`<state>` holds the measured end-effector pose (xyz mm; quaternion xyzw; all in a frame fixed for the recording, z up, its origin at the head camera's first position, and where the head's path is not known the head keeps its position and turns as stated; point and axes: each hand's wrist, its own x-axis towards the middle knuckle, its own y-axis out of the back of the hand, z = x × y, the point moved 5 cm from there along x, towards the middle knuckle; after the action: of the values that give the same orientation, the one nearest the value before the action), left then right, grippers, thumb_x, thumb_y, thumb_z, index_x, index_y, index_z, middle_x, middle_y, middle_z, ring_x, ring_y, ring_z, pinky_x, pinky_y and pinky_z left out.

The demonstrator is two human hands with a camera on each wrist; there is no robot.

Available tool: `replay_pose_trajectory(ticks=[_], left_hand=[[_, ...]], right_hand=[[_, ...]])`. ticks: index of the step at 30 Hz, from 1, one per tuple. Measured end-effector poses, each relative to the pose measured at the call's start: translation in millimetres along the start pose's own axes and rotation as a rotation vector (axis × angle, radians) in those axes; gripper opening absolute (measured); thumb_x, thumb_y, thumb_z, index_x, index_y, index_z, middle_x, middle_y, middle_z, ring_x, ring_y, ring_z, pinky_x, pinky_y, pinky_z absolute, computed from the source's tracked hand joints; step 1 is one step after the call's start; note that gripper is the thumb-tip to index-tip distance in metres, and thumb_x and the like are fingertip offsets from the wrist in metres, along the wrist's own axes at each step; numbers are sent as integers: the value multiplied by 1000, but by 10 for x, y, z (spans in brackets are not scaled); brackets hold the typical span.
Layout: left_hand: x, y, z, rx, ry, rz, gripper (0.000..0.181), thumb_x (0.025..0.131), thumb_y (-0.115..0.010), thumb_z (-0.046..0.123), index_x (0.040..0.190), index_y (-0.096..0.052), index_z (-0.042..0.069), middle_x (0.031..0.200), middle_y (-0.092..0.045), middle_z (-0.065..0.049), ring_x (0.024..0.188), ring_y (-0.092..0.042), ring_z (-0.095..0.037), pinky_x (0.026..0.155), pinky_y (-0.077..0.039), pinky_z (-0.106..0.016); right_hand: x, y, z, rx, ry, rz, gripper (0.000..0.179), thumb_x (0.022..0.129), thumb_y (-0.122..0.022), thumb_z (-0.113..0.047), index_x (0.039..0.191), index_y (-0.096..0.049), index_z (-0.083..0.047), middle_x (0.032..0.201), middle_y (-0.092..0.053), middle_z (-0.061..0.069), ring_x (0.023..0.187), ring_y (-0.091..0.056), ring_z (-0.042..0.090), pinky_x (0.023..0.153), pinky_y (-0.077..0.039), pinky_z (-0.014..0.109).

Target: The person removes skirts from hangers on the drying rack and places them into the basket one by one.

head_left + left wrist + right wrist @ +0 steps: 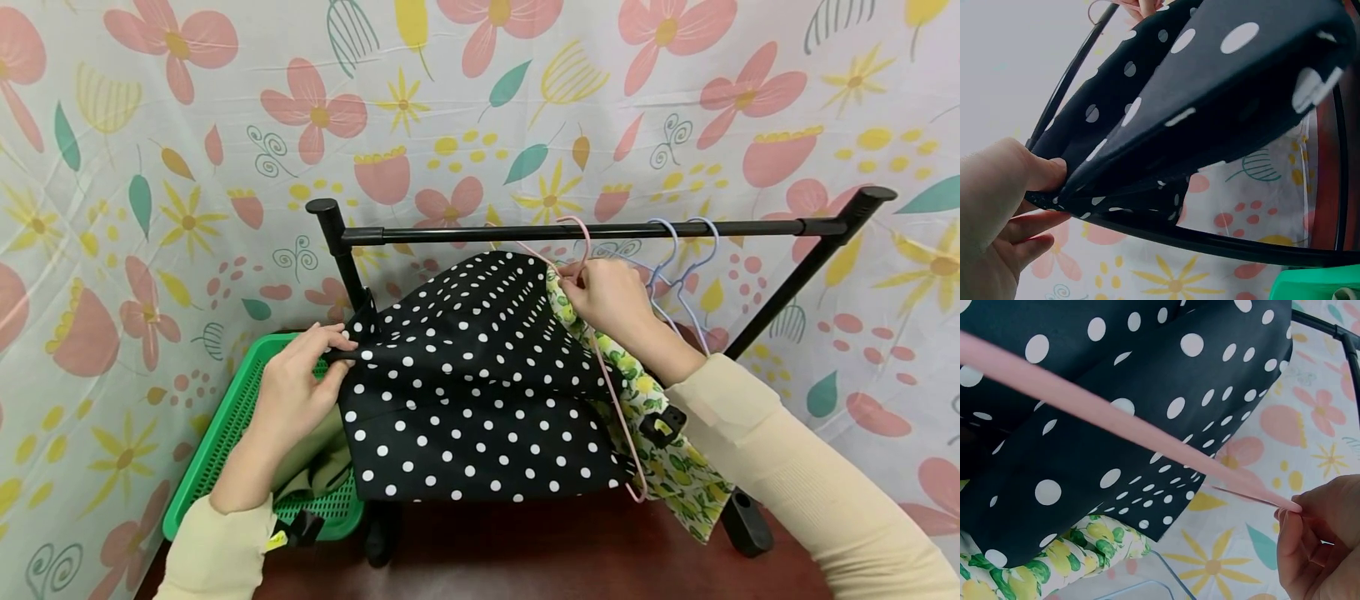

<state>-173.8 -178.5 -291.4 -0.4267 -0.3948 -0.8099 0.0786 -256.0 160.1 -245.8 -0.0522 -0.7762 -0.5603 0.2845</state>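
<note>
A black cloth with white dots (465, 392) spreads across the middle of the head view. My left hand (296, 383) pinches its left edge between thumb and fingers, pulling up folds there. Beside the cloth's right side, my right hand (611, 296) holds a pink hanger (626, 442) just below its hook, which is at the rail. One arm of the hanger slants down in front of the cloth's right part; the other passes partly out of sight at the cloth's top. In the right wrist view, thumb and fingers pinch the pink hanger (1147, 434).
A black clothes rack (487, 234) runs across, with blue hangers (678, 267) at right. Lemon-print cloth (682, 467) hangs below my right hand. A green basket (225, 417) with olive cloth (318, 458) stands at left. A flowered curtain (480, 108) backs everything.
</note>
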Motion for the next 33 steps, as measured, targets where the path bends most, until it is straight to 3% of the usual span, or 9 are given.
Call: replay_pose_trajectory(ticks=[3,6,10,14,17,21,24,27,33], left_hand=[[-7,22,29,35,-6,1,21,75,-65,-8,89,-61,6,93,-66,-9,91,-62,-25,78,-49,-36],[-3,45,41,74,-10,4,20,76,-64,-6,91,-59,6,90,-65,-7,80,-61,-23,60,-45,-37],[14,56,31,121,-2,-4,16,80,-63,-2,93,-57,7,84,-63,-6,63,-54,-19,53,-40,-34],[33,59,4,153,22,-19,14,82,-64,3,93,-57,8,79,-62,-5,54,-47,-15,49,-37,-31],[52,68,-37,161,58,-23,15,81,-66,5,92,-57,9,78,-62,-5,52,-46,-14,49,-37,-30],[73,93,-113,153,120,-7,16,80,-68,3,91,-58,8,79,-64,-7,50,-46,-14,51,-38,-31],[80,123,-162,142,159,21,16,79,-68,1,89,-58,7,78,-64,-7,51,-47,-15,51,-39,-32],[81,146,-193,132,191,54,15,78,-69,0,87,-58,6,76,-65,-8,55,-52,-17,52,-40,-30],[83,168,-242,121,278,105,12,78,-69,3,85,-59,6,73,-66,-10,60,-59,-22,53,-36,-16]], right_hand=[[5,3,3,12,6,2,45,86,-56,-14,45,-39,-14,38,-28,-4,37,-23,12,37,-15,23],[2,7,12,17,-2,-4,47,87,-55,-13,45,-35,-14,39,-24,-5,37,-20,11,37,-14,23],[1,22,19,16,4,3,48,87,-55,-14,44,-33,-15,39,-23,-5,38,-20,12,38,-15,23],[10,27,30,7,11,13,47,85,-56,-13,44,-34,-16,39,-28,-4,40,-22,13,38,-15,24],[20,19,33,11,20,12,46,85,-56,-13,44,-36,-16,40,-40,0,41,-23,13,38,-16,25],[29,-5,33,8,43,-5,46,86,-58,-14,44,-39,-15,56,-61,7,41,-24,13,39,-18,26],[29,-25,40,-9,55,-19,45,86,-60,-16,46,-40,-15,69,-68,9,42,-26,14,39,-19,27],[26,-37,42,-18,58,-24,43,86,-61,-17,48,-42,-16,70,-68,8,43,-27,14,40,-20,27],[26,-39,16,-3,78,-7,38,86,-63,-17,49,-51,-13,50,-52,5,41,-26,13,38,-19,26]])
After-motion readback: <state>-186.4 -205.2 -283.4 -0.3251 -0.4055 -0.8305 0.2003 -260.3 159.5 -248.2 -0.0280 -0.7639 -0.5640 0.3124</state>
